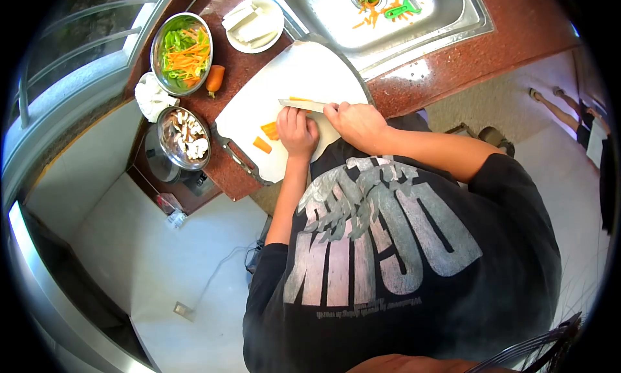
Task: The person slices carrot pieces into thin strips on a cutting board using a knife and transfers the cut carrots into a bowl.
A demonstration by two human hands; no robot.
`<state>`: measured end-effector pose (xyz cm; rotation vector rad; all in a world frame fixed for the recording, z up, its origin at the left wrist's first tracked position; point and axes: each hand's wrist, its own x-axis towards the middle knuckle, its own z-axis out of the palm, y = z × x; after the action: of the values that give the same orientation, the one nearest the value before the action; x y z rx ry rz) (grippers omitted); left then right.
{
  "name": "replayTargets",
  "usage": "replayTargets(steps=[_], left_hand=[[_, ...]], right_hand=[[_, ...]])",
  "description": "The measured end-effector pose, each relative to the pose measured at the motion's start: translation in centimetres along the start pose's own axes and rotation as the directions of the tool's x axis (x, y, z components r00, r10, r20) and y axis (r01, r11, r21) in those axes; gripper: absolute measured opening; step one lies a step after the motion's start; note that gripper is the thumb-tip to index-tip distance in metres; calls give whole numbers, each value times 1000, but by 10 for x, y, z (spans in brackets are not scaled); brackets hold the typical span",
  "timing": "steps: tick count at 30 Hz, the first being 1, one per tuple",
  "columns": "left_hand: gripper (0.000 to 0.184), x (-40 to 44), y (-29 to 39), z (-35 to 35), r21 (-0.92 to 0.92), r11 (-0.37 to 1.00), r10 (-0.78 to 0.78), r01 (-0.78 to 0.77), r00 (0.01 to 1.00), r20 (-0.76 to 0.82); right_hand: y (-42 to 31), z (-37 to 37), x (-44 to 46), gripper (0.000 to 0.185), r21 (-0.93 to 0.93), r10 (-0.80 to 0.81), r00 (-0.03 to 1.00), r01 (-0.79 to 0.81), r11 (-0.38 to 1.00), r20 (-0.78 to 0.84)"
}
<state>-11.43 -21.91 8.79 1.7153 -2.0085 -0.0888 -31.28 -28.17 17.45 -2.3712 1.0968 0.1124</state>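
This is a kitchen, plainly enough. A speckled reddish-brown stone counter (453,57) runs across the far side, with a shiny stainless-steel sink (446,21) set into it, orange peelings (370,17) and a bright green peeler (402,9) lying inside. Nearer and left sits a pale rounded cutting board (249,98); farther left, a round metal bowl (154,55) holds green and orange vegetable strips (186,53).

Knife (301,104) partly hidden (handle), sink (447,21) cropped
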Motion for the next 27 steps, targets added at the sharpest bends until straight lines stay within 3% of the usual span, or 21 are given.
replayTargets(steps=[9,27], left_hand=[[34,-3,-4,3,-5,1000,-6,7,1000,22],[36,1,-5,1,-72,997,-15,15,1000,3]], right_hand=[[-2,4,-1,21,-40,24,999,-23,999,26],[-5,-19,4,13,90,50,984,-66,994,170]])
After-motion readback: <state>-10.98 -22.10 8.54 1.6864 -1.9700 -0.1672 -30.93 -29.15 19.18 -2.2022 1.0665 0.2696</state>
